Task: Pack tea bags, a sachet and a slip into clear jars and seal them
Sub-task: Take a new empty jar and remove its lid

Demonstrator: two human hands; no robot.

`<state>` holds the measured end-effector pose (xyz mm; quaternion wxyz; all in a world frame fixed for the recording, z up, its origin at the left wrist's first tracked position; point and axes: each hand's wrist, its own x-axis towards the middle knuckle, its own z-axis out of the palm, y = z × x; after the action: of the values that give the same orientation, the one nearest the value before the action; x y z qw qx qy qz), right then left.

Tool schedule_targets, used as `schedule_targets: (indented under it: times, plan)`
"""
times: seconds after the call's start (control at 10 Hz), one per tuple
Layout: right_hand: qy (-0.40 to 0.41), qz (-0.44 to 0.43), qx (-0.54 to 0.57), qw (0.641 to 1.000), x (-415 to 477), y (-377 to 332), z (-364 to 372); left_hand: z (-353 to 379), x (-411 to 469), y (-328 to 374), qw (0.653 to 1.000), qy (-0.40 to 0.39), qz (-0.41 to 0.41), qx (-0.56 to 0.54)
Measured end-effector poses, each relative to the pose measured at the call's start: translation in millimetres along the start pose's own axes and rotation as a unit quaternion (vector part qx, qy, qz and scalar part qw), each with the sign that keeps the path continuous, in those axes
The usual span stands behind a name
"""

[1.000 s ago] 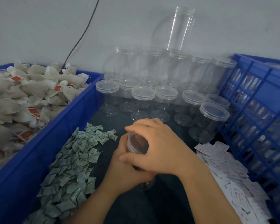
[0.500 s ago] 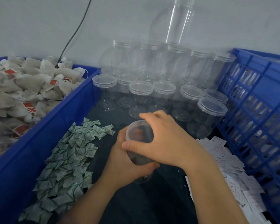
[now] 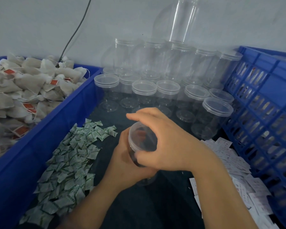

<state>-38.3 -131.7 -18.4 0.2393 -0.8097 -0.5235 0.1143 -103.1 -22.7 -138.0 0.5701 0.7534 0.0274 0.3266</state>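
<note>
Head cam shot of me mid-twist: my left hand is wrapped round the body of the jar, and my right hand is curled over the lid, thumb on the near edge. So both hands are gripping and neither is free. The jar is tilted toward me between my palms, and I honestly can't tell what's inside through the plastic. My guess at what could go wrong: with the jar leaning like that, the lid could catch crooked on the thread and only feel tight, then pop off later. The plastic is slick too, so if I squeeze too lightly the body could spin in my left palm. The capped empty jars are stacked just beyond my right knuckles, and a big twist could topple them. The slips are right by my right forearm, so they'd be easy to sweep off. The sachets are left of my left wrist, with the tea bags further left.
</note>
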Motion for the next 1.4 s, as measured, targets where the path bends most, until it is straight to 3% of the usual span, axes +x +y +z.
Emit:
schedule_targets:
  times: [0.1,0.2,0.4,0.6,0.8,1.0,1.3,1.4]
  plan:
    - [0.043,0.043,-0.054,0.997,2.5,-0.5,1.7,0.4,-1.3,-1.5,1.000,0.013,-0.015,0.011]
    - [0.027,0.058,-0.069,0.996,4.0,-0.7,3.7,0.5,-0.6,-2.7,1.000,0.012,-0.007,0.018]
    - [0.007,0.002,0.003,1.000,-0.1,0.3,-0.2,0.3,0.4,4.6,1.000,0.006,-0.013,0.007]
    - [0.035,0.054,-0.076,0.995,4.6,-1.3,4.9,0.2,1.1,6.8,0.999,0.017,-0.023,0.027]
    - [0.025,-0.011,0.006,1.000,-0.4,-3.9,0.1,-1.1,2.2,13.0,1.000,0.002,-0.020,0.005]
    - [0.024,0.044,-0.072,0.996,4.9,-0.1,4.6,-1.9,3.0,15.8,0.999,0.011,-0.031,0.016]
    - [0.065,0.021,0.003,0.998,7.0,8.7,3.6,-3.4,2.8,18.9,0.999,0.012,-0.042,0.021]
    - [0.128,0.026,0.084,0.988,9.9,15.4,3.6,-6.0,4.2,16.2,0.999,0.011,-0.037,0.028]
